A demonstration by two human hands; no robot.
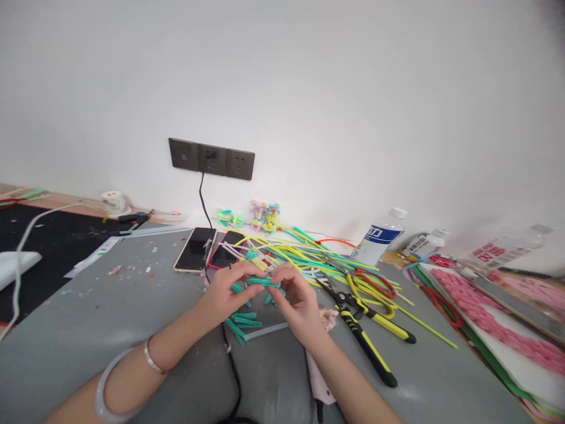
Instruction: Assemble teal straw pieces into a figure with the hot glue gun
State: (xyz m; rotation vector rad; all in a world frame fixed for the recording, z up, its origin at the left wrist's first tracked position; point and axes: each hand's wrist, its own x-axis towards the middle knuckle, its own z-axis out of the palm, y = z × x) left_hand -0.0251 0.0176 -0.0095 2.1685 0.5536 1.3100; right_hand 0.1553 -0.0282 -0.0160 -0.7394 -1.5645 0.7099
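Because both ends presumably need steadying, left hand point(225, 295) and right hand point(301, 301) pinch the teal bundle point(262, 281) above the tabletop point(132, 294) | grip: narrow | loose teal pieces point(247, 324): nearby, seemingly for easy reach

so there's two phones point(194, 250) on the grey surface point(145, 318), a blue-labelled bottle point(380, 235), plus some black cord point(202, 194) plugged into a socket point(217, 167)

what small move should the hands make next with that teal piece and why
I'd probably give the teal pipe cleaner a small twist: the left hand and right hand pinch it at opposite ends, and its strands seem to lie side by side.
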